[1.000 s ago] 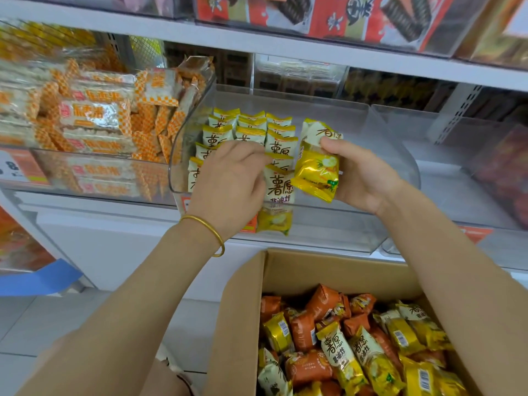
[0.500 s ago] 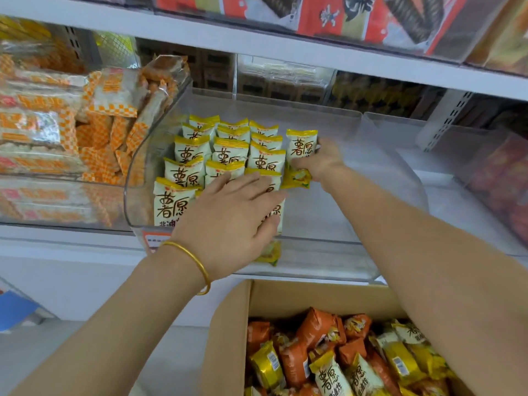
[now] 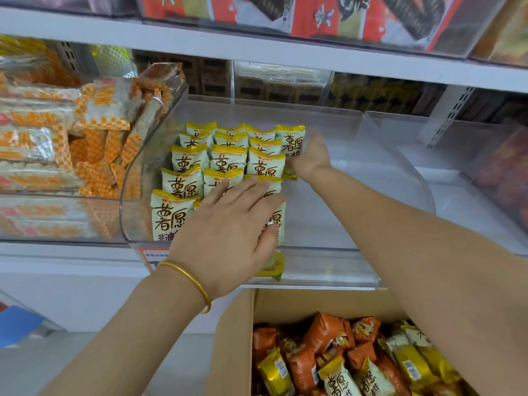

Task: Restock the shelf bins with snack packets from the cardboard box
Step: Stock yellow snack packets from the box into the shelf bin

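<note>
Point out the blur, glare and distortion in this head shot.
Head view: right hand smeared soft, left hand crisper; pale glare streaks the clear bin; wide-angle lens bends the shelf edge; the orange checked packets at left go soft.

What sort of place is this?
Probably a shop's snack aisle: a clear bin on a white shelf holds rows of snack packets, an orange label sits at its front, and a cardboard box of more packets stands below.

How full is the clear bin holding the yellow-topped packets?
Partly full: packets fill the clear bin on the left; the right is bare.
</note>
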Demonstrator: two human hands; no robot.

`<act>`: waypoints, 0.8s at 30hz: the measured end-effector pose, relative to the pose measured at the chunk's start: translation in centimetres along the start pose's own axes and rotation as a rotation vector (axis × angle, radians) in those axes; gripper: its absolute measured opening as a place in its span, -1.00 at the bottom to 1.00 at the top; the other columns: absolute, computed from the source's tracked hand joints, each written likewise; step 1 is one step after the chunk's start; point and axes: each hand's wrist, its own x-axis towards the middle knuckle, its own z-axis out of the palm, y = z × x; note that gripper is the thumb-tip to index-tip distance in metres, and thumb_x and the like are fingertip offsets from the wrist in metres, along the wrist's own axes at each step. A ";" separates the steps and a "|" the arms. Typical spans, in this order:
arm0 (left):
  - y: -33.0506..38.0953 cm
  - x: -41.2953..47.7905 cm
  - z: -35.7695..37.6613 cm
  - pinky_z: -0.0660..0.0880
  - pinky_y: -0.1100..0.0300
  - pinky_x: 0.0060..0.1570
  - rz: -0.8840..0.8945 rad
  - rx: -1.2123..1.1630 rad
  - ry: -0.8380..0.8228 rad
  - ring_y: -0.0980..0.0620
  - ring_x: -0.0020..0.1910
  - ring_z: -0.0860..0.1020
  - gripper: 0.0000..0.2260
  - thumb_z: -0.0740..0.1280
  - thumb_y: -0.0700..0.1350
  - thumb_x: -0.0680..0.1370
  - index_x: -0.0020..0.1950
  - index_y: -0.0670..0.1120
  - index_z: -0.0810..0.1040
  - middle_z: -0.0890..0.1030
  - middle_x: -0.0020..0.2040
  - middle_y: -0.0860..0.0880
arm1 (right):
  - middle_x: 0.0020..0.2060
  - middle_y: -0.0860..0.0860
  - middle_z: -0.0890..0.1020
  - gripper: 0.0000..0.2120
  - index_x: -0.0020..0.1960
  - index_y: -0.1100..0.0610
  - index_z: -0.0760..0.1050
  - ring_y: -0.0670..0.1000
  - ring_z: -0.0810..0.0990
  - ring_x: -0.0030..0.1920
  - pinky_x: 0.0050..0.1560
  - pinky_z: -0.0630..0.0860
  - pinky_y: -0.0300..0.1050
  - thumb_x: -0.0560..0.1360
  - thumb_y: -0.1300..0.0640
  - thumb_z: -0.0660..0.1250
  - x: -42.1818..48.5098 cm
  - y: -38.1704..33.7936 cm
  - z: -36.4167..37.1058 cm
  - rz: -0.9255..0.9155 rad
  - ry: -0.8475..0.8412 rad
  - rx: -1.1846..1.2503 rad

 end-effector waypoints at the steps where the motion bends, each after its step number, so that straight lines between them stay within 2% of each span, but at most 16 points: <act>1: 0.0 0.0 -0.1 0.26 -0.12 0.34 0.000 -0.006 0.018 -0.07 0.34 0.44 -0.57 0.07 0.03 0.52 0.28 -0.08 0.54 0.53 0.30 -0.08 | 0.33 0.17 0.38 -0.39 0.41 0.23 0.20 0.14 0.42 0.31 0.09 0.38 -0.15 0.47 0.20 0.42 -1.0 -0.7 -0.9 0.008 -0.010 0.019; 3: 0.0 0.0 -0.3 0.28 -0.09 0.36 0.012 -0.023 0.088 -0.10 0.33 0.45 -0.59 0.10 0.02 0.52 0.24 -0.11 0.56 0.55 0.28 -0.10 | 0.34 0.14 0.40 -0.39 0.44 0.21 0.19 0.09 0.44 0.29 0.01 0.36 -0.21 0.49 0.26 0.39 -4.0 -2.0 -3.3 -0.032 -0.017 0.076; 5: 0.3 -0.3 -0.9 0.32 -0.07 0.32 0.056 -0.028 0.221 -0.13 0.28 0.47 -0.64 0.15 -0.02 0.53 0.19 -0.14 0.58 0.56 0.25 -0.11 | 0.27 0.07 0.46 -0.46 0.42 0.13 0.26 0.02 0.52 0.13 -0.01 0.46 -0.17 0.50 0.29 0.36 -8.6 -2.7 -6.1 -0.137 -0.019 0.185; 8: 2.0 -1.2 -1.9 0.38 -0.04 0.15 0.188 -0.011 0.426 -0.17 0.17 0.51 -0.73 0.22 -0.11 0.52 0.11 -0.17 0.62 0.59 0.20 -0.09 | 0.04 -0.02 0.52 -0.67 0.17 0.00 0.43 0.01 0.61 -0.12 -0.14 0.63 -0.10 0.51 0.34 0.32 -17.3 -1.4 -10.7 -0.296 -0.066 0.348; 10: 4.1 -2.4 -1.7 0.40 -0.02 0.02 0.281 -0.020 0.450 -0.18 0.08 0.53 -0.75 0.23 -0.14 0.51 0.06 -0.17 0.64 0.61 0.16 -0.09 | -0.03 -0.02 0.57 -0.71 0.04 -0.06 0.48 0.00 0.66 -0.18 -0.24 0.64 -0.12 0.52 0.34 0.30 -21.7 1.3 -12.5 -0.317 -0.131 0.332; 13: 7.5 -4.7 1.0 0.40 0.01 -0.05 0.380 -0.069 0.259 -0.13 0.07 0.50 -0.77 0.23 -0.16 0.48 0.02 -0.14 0.64 0.62 0.14 -0.08 | -0.11 -0.07 0.59 -0.78 0.02 -0.02 0.53 -0.06 0.66 -0.27 -0.25 0.61 -0.20 0.55 0.30 0.29 -24.3 8.6 -12.5 -0.182 -0.247 0.124; 15: 9.3 -6.2 3.3 0.43 0.03 -0.03 0.395 -0.087 0.056 -0.07 0.10 0.48 -0.73 0.19 -0.12 0.46 0.02 -0.10 0.64 0.61 0.16 -0.04 | -0.07 -0.06 0.61 -0.81 0.09 0.06 0.55 -0.05 0.64 -0.15 -0.11 0.57 -0.22 0.55 0.27 0.28 -24.1 14.8 -11.4 -0.086 -0.315 -0.213; 17: 10.7 -7.8 5.2 0.50 0.06 -0.01 0.381 -0.094 -0.096 -0.05 0.11 0.52 -0.69 0.14 -0.09 0.46 0.01 -0.06 0.65 0.60 0.17 -0.01 | 0.06 0.04 0.60 -0.79 0.17 0.11 0.52 0.04 0.58 0.04 0.05 0.51 -0.08 0.56 0.21 0.25 -24.3 20.4 -10.4 0.005 -0.403 -0.509; 20: 12.6 -9.3 6.6 0.56 0.03 -0.03 0.324 -0.167 -0.216 -0.05 0.11 0.54 -0.67 0.11 -0.08 0.47 -0.01 -0.05 0.65 0.60 0.18 -0.01 | 0.20 0.11 0.45 -0.67 0.31 0.10 0.38 0.15 0.46 0.21 0.11 0.47 0.02 0.59 0.02 0.22 -26.8 25.7 -8.6 0.118 -0.536 -0.749; 24: 14.0 -9.4 7.8 0.57 -0.03 -0.08 0.298 -0.218 -0.280 -0.09 0.11 0.55 -0.66 0.09 -0.08 0.48 0.00 -0.07 0.65 0.60 0.18 -0.03 | 0.49 0.17 0.13 -0.44 0.44 -0.01 0.25 0.26 0.22 0.42 0.28 0.33 0.17 0.55 -0.28 0.11 -29.5 27.4 -5.3 0.051 -0.578 -1.033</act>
